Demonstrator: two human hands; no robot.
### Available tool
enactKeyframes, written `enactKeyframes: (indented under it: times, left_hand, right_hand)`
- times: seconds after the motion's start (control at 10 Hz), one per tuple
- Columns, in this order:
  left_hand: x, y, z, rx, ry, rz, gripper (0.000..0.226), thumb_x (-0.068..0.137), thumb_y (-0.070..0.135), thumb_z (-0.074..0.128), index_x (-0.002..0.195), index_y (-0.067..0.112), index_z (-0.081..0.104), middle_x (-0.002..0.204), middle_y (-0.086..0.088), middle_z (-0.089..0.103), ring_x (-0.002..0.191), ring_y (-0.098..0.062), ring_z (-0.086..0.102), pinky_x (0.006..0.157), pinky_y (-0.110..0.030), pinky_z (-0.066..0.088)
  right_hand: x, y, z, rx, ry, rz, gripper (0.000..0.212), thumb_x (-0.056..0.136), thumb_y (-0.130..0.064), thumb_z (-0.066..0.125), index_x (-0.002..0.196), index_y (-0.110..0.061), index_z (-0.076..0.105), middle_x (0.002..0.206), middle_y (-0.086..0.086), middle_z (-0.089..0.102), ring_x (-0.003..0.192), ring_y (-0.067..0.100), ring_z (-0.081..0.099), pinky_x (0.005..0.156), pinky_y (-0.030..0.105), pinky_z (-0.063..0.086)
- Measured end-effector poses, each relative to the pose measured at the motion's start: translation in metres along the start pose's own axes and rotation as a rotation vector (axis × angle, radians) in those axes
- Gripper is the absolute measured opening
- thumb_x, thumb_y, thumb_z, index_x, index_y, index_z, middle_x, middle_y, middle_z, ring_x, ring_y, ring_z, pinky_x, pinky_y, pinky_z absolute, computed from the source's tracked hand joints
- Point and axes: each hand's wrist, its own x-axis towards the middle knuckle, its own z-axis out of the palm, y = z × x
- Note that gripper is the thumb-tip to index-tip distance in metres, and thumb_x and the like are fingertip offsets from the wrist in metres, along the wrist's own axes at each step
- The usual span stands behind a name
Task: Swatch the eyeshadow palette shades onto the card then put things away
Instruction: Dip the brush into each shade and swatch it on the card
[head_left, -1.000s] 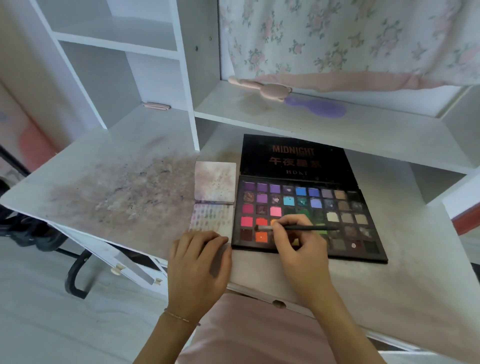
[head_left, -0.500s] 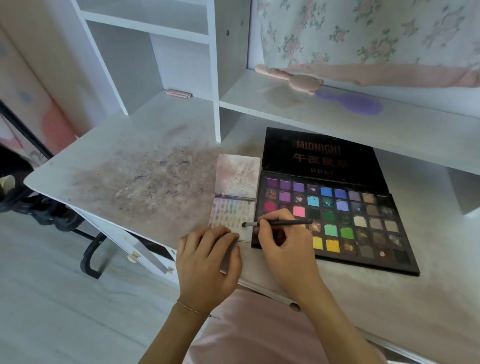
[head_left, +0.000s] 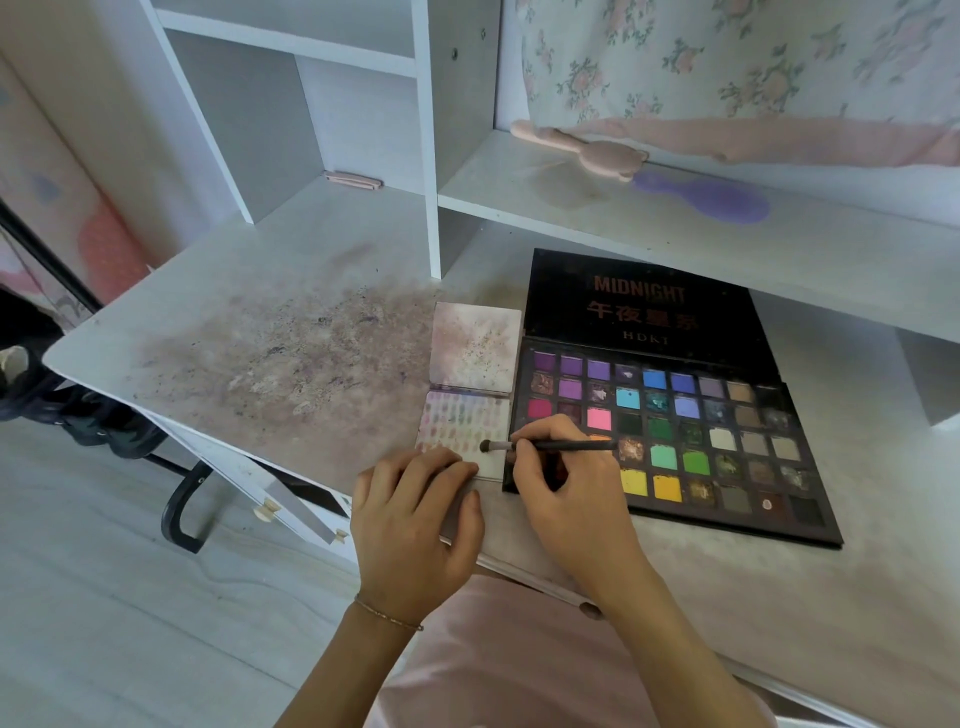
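The left hand (head_left: 415, 519) lies flat, fingers relaxed, pinning the card (head_left: 467, 421) at the desk's six o'clock edge. Keep it pressed so strokes land clean. At three o'clock of the card, the right hand (head_left: 561, 483) pinches the brush (head_left: 550, 445), tip over blank card; a second ago it dipped in the palette (head_left: 727, 415).

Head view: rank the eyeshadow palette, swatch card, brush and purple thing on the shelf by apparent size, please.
1. Eyeshadow palette, clearly largest.
2. Swatch card.
3. Purple thing and brush: similar length; the purple thing lies farther off, so unranked.
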Motion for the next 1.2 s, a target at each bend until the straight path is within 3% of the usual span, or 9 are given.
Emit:
enactKeyframes:
  times: [0.3, 0.6, 0.7, 0.9, 1.0, 1.2]
  left_hand:
    - [0.0, 0.0, 0.0, 0.004, 0.005, 0.001, 0.026, 0.08, 0.027, 0.05, 0.082, 0.014, 0.072, 0.087, 0.0, 0.07, 0.088, -0.015, 0.05, 0.074, -0.025, 0.032]
    - [0.0, 0.0, 0.001, 0.004, -0.002, 0.003, 0.025, 0.079, 0.027, 0.051, 0.082, 0.013, 0.072, 0.087, 0.0, 0.07, 0.087, -0.015, 0.049, 0.073, -0.027, 0.033]
    - [0.0, 0.0, -0.001, 0.007, -0.022, -0.005, 0.026, 0.079, 0.027, 0.051, 0.082, 0.013, 0.072, 0.088, -0.001, 0.07, 0.088, -0.015, 0.049, 0.074, -0.026, 0.033]
    - [0.002, 0.004, -0.007, -0.002, -0.089, -0.037, 0.025, 0.079, 0.03, 0.052, 0.084, 0.014, 0.07, 0.088, 0.0, 0.067, 0.088, -0.014, 0.048, 0.076, -0.025, 0.031]
    - [0.001, 0.008, -0.008, 0.016, -0.1, -0.078, 0.026, 0.078, 0.034, 0.053, 0.085, 0.015, 0.07, 0.088, 0.0, 0.066, 0.089, -0.015, 0.047, 0.079, -0.026, 0.03]
    - [0.008, 0.024, -0.004, 0.023, -0.137, -0.075, 0.031, 0.077, 0.043, 0.054, 0.09, 0.019, 0.069, 0.091, 0.001, 0.064, 0.091, -0.014, 0.047, 0.08, -0.026, 0.027]
  right_hand:
    - [0.0, 0.001, 0.0, -0.009, 0.001, -0.008, 0.006, 0.087, -0.014, 0.054, 0.085, -0.019, 0.056, 0.072, -0.007, 0.059, 0.069, 0.014, 0.057, 0.063, 0.038, 0.051]
    - [0.0, 0.003, 0.001, -0.014, 0.007, -0.026, 0.01, 0.087, -0.014, 0.054, 0.083, -0.023, 0.055, 0.072, -0.012, 0.057, 0.069, 0.009, 0.056, 0.062, 0.034, 0.051]
    - [-0.001, 0.001, -0.001, 0.097, 0.075, -0.04, 0.021, 0.086, -0.012, 0.053, 0.08, -0.032, 0.053, 0.073, -0.012, 0.059, 0.068, 0.009, 0.057, 0.06, 0.029, 0.05]
    - [-0.007, 0.004, -0.02, 0.334, 0.303, -0.034, 0.02, 0.084, -0.014, 0.047, 0.087, -0.029, 0.06, 0.075, -0.006, 0.061, 0.059, 0.006, 0.053, 0.05, 0.016, 0.044]
    - [-0.012, 0.011, -0.035, 0.332, 0.333, -0.017, 0.02, 0.086, -0.009, 0.052, 0.086, -0.027, 0.06, 0.076, -0.005, 0.061, 0.064, 0.01, 0.056, 0.054, 0.018, 0.046]
    - [-0.028, 0.028, -0.069, 0.291, 0.412, 0.021, 0.034, 0.087, 0.005, 0.05, 0.082, -0.028, 0.056, 0.071, -0.012, 0.06, 0.061, 0.0, 0.055, 0.052, 0.009, 0.045]
